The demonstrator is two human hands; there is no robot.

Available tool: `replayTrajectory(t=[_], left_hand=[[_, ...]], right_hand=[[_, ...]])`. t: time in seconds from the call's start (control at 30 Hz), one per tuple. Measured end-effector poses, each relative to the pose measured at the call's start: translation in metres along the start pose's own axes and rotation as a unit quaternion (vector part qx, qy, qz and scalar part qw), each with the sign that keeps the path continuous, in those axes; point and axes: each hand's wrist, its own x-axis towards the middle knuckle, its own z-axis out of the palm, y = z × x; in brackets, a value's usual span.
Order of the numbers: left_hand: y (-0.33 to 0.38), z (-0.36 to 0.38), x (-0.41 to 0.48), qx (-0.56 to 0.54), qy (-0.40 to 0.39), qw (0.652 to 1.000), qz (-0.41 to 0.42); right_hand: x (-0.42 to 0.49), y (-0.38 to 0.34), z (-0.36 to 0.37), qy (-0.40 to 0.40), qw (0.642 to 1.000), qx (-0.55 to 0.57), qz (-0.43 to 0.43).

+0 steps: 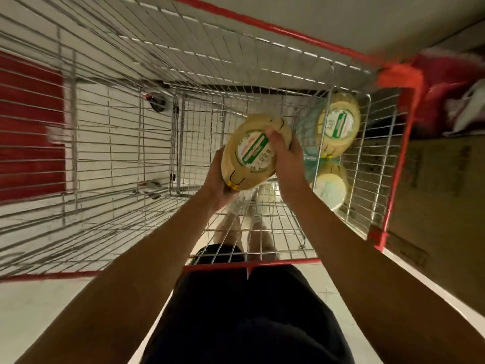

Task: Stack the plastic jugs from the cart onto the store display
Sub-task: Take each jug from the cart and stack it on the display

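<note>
I look straight down into a wire shopping cart with red trim. A yellowish plastic jug with a green and white label lies on its side, held up inside the cart by both hands. My left hand cups its lower end near the yellow cap. My right hand grips the jug's upper right side, thumb over the label. Two more jugs lie at the cart's right side: one further away and one nearer, partly behind the wire.
A brown cardboard box stands right of the cart, with pink and red packages beyond it. The left part of the cart basket holds nothing. A red surface shows through the wire at left. The floor is pale.
</note>
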Motion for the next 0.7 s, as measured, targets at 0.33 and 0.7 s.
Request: replayTrajectory(t=[0.33,0.7], left_hand=[[0.015,0.063,-0.143,0.098,-0.122,0.987,0.025],[-0.023,0.151,-0.214,0.192,-0.207,0.959,-0.01]], right_hand=[[-0.15,-0.065,-0.058,0.044,0.992,0.089,-0.074],[-0.242,-0.071,-0.133,0.195,0.951,0.206,-0.12]])
